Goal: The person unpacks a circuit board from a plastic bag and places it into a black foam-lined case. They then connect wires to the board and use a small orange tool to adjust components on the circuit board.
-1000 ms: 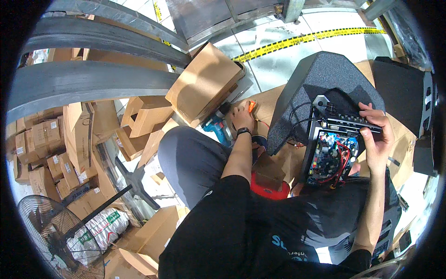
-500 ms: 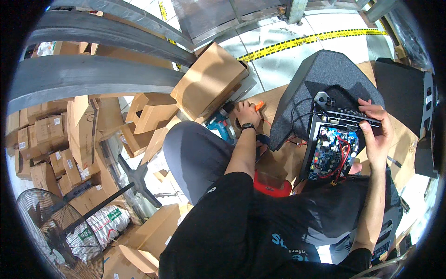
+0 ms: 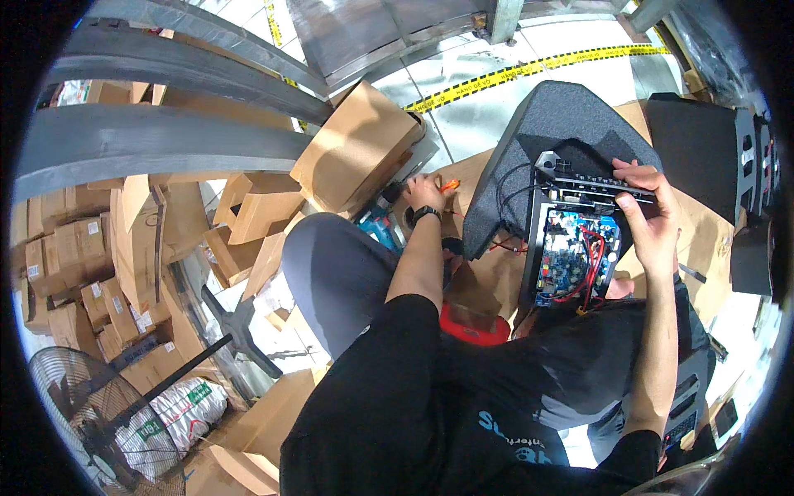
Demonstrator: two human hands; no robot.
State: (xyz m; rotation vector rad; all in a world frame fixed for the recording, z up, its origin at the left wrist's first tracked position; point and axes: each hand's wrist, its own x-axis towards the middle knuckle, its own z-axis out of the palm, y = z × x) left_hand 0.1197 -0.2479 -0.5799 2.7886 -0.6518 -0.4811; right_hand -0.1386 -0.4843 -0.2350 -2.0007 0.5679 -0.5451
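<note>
An amplifier module (image 3: 579, 256), a black metal frame with a blue circuit board and red wires, stands tilted against a grey carpeted speaker cabinet (image 3: 529, 124). My right hand (image 3: 653, 211) grips its upper right edge, thumb on the near side and fingers over the far side. A black cable loops at its left. Down on the left, my left hand (image 3: 423, 194) reaches to the floor beside a cardboard box; its fingertips are hidden beneath it. Next to it lie a teal power drill (image 3: 379, 230) and a small orange object (image 3: 451, 185), perhaps a tool handle.
A cardboard box (image 3: 356, 149) stands beyond the drill. Near my legs is a red case (image 3: 473, 325). Black panels (image 3: 691, 149) stand at the right, with a dark pen-like tool (image 3: 693, 273) on the cardboard sheet. Metal rails (image 3: 165, 132) and a fan (image 3: 107, 422) are at the left.
The whole view has shifted slightly. My left hand stays low by the drill, its fingers a little more tucked under. My right hand keeps its grip on the amplifier module.
</note>
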